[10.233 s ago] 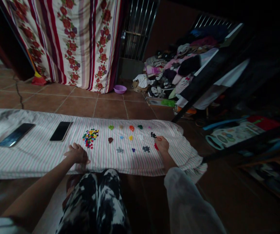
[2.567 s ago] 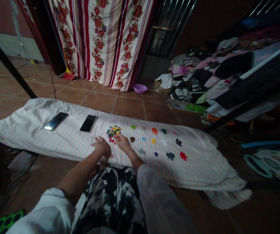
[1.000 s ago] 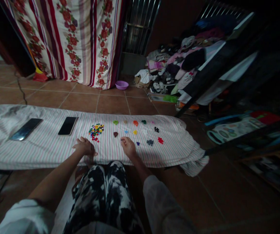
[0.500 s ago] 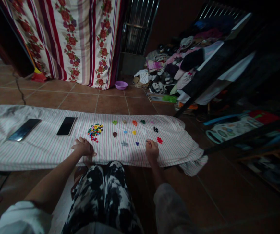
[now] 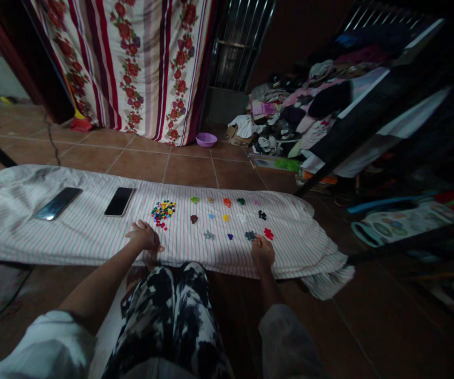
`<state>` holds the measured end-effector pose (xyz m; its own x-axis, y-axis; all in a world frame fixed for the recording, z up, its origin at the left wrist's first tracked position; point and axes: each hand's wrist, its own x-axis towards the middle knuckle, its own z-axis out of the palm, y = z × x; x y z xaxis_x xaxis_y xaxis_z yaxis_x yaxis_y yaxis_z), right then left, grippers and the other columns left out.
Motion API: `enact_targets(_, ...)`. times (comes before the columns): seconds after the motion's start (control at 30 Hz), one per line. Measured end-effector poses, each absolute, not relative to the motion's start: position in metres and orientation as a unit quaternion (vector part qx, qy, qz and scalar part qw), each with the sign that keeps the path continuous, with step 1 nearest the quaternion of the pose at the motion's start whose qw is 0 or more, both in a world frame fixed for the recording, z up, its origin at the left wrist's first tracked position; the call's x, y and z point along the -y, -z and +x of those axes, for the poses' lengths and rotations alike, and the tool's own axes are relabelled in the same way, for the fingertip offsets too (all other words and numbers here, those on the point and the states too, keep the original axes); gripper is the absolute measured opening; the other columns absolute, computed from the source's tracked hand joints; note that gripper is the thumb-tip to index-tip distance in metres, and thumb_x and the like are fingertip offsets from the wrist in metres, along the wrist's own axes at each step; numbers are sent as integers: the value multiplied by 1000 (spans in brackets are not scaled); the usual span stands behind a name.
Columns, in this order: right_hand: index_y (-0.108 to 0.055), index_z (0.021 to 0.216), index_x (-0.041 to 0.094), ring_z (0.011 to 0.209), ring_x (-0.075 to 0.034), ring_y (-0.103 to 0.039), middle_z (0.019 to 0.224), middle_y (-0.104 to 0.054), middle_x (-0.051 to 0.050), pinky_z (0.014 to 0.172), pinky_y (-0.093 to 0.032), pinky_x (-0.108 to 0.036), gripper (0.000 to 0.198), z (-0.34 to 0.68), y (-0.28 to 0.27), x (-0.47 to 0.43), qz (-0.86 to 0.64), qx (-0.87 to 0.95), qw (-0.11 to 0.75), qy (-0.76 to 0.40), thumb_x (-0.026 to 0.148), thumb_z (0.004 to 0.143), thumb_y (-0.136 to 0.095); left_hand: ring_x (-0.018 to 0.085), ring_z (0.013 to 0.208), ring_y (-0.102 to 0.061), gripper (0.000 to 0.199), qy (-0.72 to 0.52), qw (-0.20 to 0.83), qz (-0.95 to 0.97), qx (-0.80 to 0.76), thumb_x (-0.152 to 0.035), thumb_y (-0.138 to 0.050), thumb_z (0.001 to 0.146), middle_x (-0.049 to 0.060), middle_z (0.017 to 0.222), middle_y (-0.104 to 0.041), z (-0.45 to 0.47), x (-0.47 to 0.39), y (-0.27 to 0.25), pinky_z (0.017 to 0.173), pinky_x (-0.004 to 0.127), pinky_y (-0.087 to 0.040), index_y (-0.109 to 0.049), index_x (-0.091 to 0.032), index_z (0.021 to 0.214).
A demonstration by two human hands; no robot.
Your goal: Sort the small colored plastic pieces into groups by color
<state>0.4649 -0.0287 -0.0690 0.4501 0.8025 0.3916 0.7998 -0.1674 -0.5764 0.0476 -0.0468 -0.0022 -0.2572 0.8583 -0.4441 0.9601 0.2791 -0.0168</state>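
Two phones (image 5: 120,202) lie left of the multicoloured pile (image 5: 163,211) on striped cloth (image 5: 92,237).

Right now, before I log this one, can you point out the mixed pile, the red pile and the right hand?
Mixed pile (image 5: 164,211): head view, middle of the heap.
Red pile (image 5: 268,233): head view, its middle.
Right hand (image 5: 264,252): head view, back of the hand.

On the bench (image 5: 92,239), two phones (image 5: 120,201) lie left of a pile of pieces (image 5: 163,211), clusters (image 5: 227,202) right of it; behind the bench, a basin (image 5: 206,140).
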Motion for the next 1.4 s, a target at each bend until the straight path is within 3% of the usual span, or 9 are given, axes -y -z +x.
enact_targets(0.17, -72, 91, 17, 86, -25, -59, 90, -68, -12, 82, -47, -37, 44, 472, 74, 28, -739, 541, 401, -16, 40, 74, -38, 52, 145, -6, 132, 169, 202, 564, -782, -65, -75, 53, 30, 159, 0, 54, 47, -12, 102, 72, -33, -13, -5, 153)
enact_targets(0.53, -71, 97, 14, 89, -28, -58, 93, -68, -16, 82, -47, -41, 51, 472, 71, 31, -731, 547, 407, -25, 46, 76, -38, 50, 146, -4, 129, 194, 200, 570, -773, -69, -71, 59, 30, 159, 4, 55, 49, -19, 104, 70, -34, -11, -4, 153)
enact_targets(0.7, -70, 93, 14, 87, -27, -58, 91, -68, -15, 82, -47, -40, 50, 474, 70, 32, -717, 541, 438, -32, 49, 78, -38, 50, 146, -5, 128, 199, 195, 569, -774, -68, -69, 62, 30, 159, 2, 55, 49, -16, 103, 69, -35, -9, 0, 152)
enact_targets(0.93, -67, 91, 13, 80, -24, -57, 85, -65, -12, 79, -46, -38, 48, 458, 61, 25, -707, 503, 496, -14, 53, 80, -42, 51, 145, -3, 131, 199, 197, 564, -777, -71, -70, 58, 30, 158, 6, 54, 46, -11, 103, 69, -34, -11, -5, 153)
enact_targets(1.1, -68, 90, 16, 70, -20, -56, 79, -63, -9, 73, -48, -34, 38, 412, 47, 17, -647, 579, 496, -37, 46, 82, -46, 51, 146, -3, 133, 207, 206, 551, -782, -66, -75, 54, 31, 158, 5, 58, 45, -16, 108, 68, -29, -11, -4, 153)
enact_targets(1.23, -70, 93, 18, 73, -18, -59, 82, -64, -7, 71, -50, -32, 33, 361, 41, 15, -556, 676, 469, -121, 40, 87, -46, 51, 145, -6, 134, 189, 200, 561, -781, -65, -77, 54, 32, 158, -1, 58, 46, -18, 110, 66, -26, -12, -2, 153)
enact_targets(1.4, -71, 97, 23, 84, -18, -63, 94, -68, -6, 79, -51, -30, 27, 296, 40, 15, -496, 746, 398, -198, 28, 91, -45, 51, 145, -4, 133, 199, 204, 558, -779, -65, -76, 55, 32, 158, 1, 56, 45, -16, 110, 66, -26, -11, -2, 153)
